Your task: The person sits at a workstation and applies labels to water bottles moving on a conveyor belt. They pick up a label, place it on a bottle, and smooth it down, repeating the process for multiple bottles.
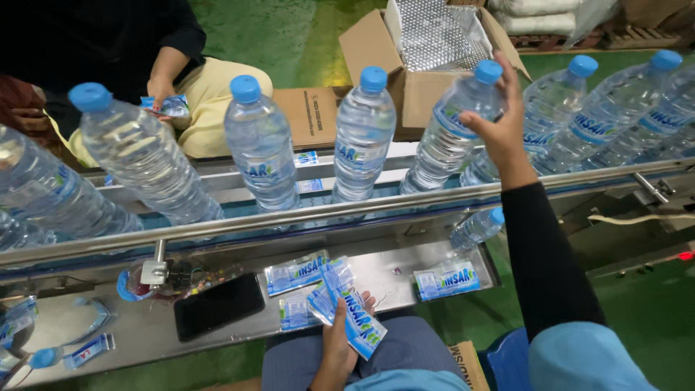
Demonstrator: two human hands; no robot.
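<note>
A row of clear plastic water bottles with blue caps stands on a steel conveyor [304, 214] that runs across in front of the person. The right hand [499, 119] reaches out over the rail and is closed around the neck and shoulder of one labelled bottle [455, 130], fingers wrapped just under its cap, while the bottle leans slightly among its neighbours. The left hand [340, 340] sits low, near the lap, gripping a small sheaf of blue-and-white label sleeves [347, 308] fanned between thumb and fingers. More loose sleeves [297, 274] lie on the steel surface [391, 271] below the conveyor, beside a dark phone [218, 304] lying face down. The bottle next along to the left [364, 134] already wears a label. Across the line another person's hand [161, 90] holds a sleeve of the same kind, and an open cardboard box [420, 51] stands behind on the green floor. To my eye the step in hand is steadying a bottle on the belt for its sleeve; the next move would call for bringing one sleeve up from the sheaf and opening it over the cap without knocking the neighbouring bottles.
</note>
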